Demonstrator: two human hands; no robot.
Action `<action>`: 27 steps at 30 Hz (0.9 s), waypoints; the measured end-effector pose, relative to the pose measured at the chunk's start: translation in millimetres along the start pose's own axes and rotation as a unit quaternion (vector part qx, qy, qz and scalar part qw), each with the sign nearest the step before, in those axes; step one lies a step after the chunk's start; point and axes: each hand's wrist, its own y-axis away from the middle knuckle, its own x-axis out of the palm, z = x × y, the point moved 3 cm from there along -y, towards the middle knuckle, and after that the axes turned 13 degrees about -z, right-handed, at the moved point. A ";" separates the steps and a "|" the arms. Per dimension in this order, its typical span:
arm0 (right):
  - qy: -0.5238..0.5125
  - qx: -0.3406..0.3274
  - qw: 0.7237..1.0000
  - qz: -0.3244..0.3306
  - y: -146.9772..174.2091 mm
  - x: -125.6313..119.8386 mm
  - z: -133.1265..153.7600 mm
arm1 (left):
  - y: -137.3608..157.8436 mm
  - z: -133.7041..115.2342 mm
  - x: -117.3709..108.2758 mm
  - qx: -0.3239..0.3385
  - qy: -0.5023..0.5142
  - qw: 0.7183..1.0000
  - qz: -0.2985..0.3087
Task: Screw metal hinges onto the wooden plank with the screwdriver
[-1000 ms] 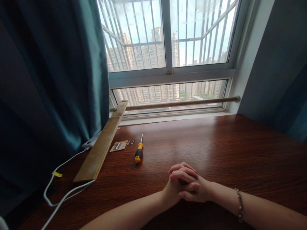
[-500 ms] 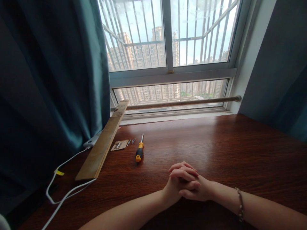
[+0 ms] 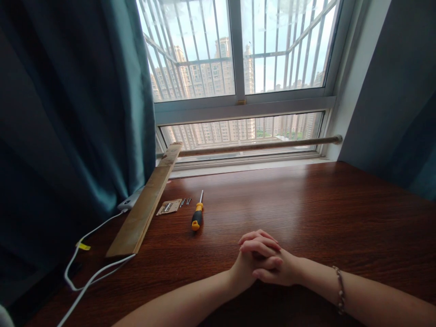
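Observation:
My left hand (image 3: 242, 269) and my right hand (image 3: 288, 267) are clasped over the wooden tabletop, their fingers interlaced. Both are closed, and no object shows between them. A beaded bracelet (image 3: 339, 290) circles my right wrist. Ahead and to the left of the hands lies a screwdriver (image 3: 196, 217) with a yellow and black handle, its shaft pointing toward the window. Several screws (image 3: 185, 202) lie left of its tip, beside a small brown cardboard piece (image 3: 169, 207). Neither hand touches these things.
A long wooden board (image 3: 146, 209) lies left of the cardboard, its far end by the window. A white cable (image 3: 73, 268) loops beside a white device (image 3: 131, 200) near the dark curtain (image 3: 102, 113). A metal rail (image 3: 259, 146) crosses before the barred window.
The view has shifted very slightly. My hands stay clasped, and the things on the table have not moved.

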 end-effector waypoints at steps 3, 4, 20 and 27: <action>-0.007 -0.001 1.000 -0.005 -0.7 -0.5 1.2 | 0.0 -1.9 0.1 -0.006 -0.002 1.000 -0.001; -0.011 -0.001 1.000 -0.007 -1.0 -0.7 1.5 | 0.0 -2.2 0.1 -0.007 -0.006 1.000 0.000; -0.021 0.003 1.000 -0.004 -0.6 0.0 1.2 | 0.3 -1.9 0.4 -0.011 0.004 1.000 0.003; -0.025 0.007 1.000 -0.002 -0.7 -0.7 0.8 | -1.2 -3.1 0.8 -0.018 -0.005 1.000 0.004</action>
